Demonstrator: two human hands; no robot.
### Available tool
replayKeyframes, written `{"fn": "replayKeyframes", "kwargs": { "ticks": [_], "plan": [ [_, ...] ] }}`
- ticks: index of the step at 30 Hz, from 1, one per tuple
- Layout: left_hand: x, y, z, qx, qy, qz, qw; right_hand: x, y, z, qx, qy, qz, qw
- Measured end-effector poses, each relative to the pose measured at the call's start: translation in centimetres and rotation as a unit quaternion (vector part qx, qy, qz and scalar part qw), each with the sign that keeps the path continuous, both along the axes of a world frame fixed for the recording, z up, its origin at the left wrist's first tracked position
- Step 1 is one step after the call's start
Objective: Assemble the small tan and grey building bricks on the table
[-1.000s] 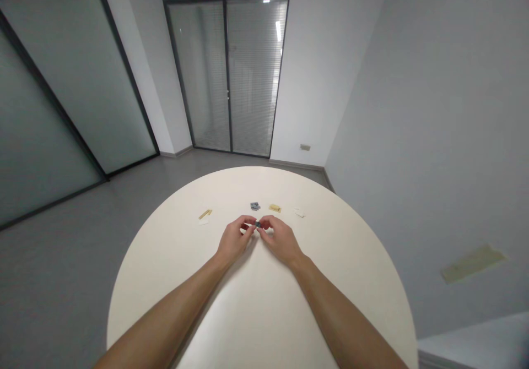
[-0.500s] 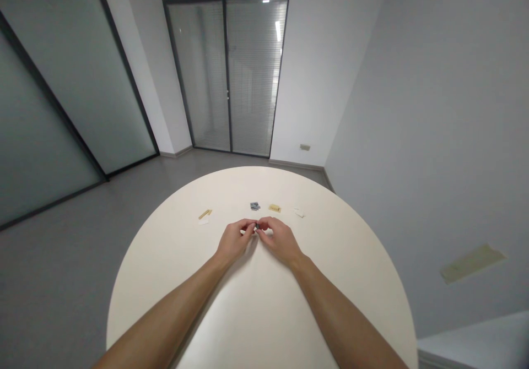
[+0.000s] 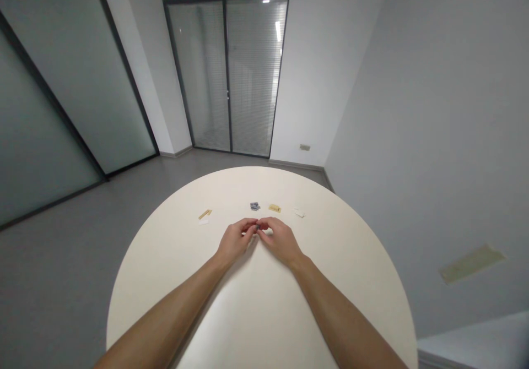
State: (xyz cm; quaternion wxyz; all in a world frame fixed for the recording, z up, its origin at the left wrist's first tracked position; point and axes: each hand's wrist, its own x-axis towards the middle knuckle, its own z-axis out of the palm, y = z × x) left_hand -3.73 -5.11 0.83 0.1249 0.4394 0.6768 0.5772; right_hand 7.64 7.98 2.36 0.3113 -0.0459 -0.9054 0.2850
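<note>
My left hand [image 3: 234, 240] and my right hand [image 3: 279, 239] meet fingertip to fingertip over the middle of the round cream table [image 3: 264, 314]. Both pinch one small dark grey piece [image 3: 257, 226], mostly hidden by the fingers. Just beyond the hands lie a small grey piece [image 3: 255, 206], a tan piece [image 3: 275, 208] and a white piece [image 3: 298, 212]. To the left lie a tan strip [image 3: 205, 213] and a white scrap [image 3: 203, 221].
The table's far edge curves just past the small pieces. Grey floor surrounds it, with glass doors [image 3: 229, 77] at the back and a glass partition [image 3: 49, 110] on the left. A grey wall stands close on the right.
The fingertips have drawn closer together around the small dark piece, which now shows less. The arms and the pieces on the table have stayed put.
</note>
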Motion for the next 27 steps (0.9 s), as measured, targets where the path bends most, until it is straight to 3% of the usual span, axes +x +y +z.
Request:
{"fn": "replayKeyframes", "kwargs": {
  "ticks": [18, 27],
  "plan": [
    [0.18, -0.14, 0.34, -0.013, 0.016, 0.045, 0.999, 0.05, 0.03, 0.11, 0.013, 0.004, -0.013, 1.0],
    [0.33, -0.24, 0.62, -0.007, 0.013, 0.034, 0.999, -0.11, 0.1, 0.0, 0.021, -0.005, -0.026, 0.999]
  ]
}}
